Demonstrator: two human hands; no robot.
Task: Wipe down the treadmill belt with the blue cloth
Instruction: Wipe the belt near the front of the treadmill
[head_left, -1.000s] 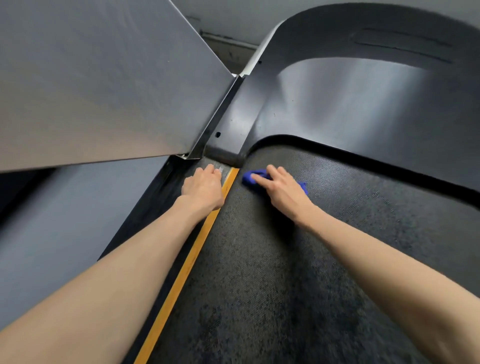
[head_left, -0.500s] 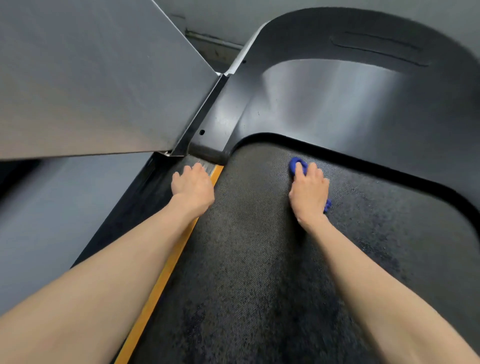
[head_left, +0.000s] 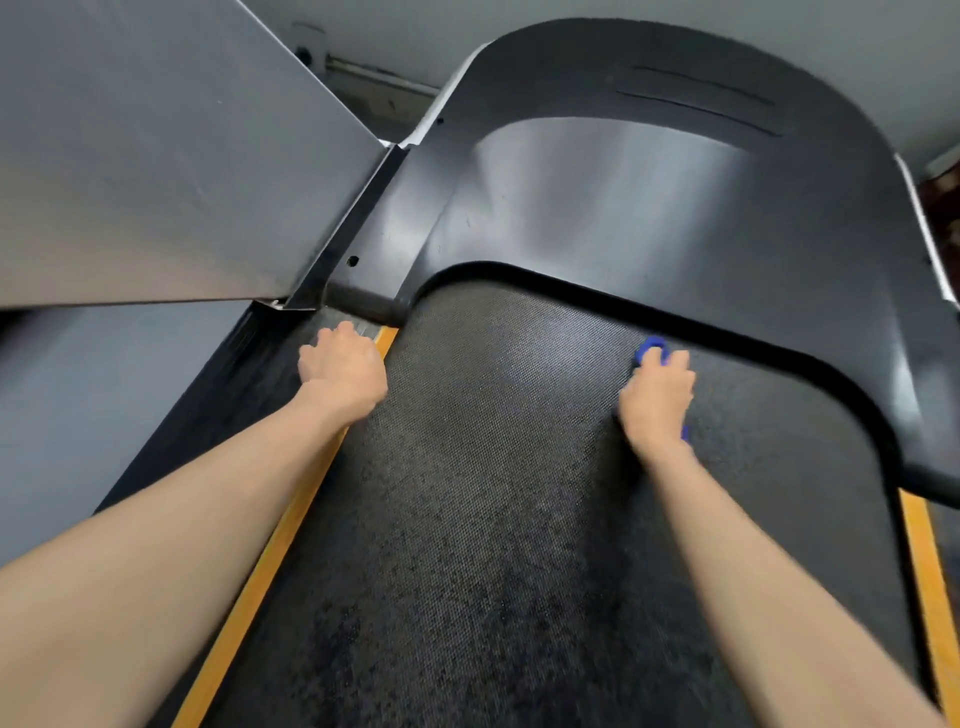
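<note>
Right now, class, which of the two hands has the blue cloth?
The right hand, on the treadmill belt with the blue cloth showing past its fingers. The left hand has no cloth and rests by the left orange strip.

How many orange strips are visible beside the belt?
2. One strip runs along the left edge of the belt, passing under the left hand; the other lies along its right edge. The hood may hide more.

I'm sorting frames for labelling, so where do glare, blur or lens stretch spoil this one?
Head view: broad glare whitens the black motor cover; the forearms smear and swell toward the bottom corners; the right hand holding the blue cloth looks slightly soft; the treadmill belt weave mid-frame is legible.
</note>
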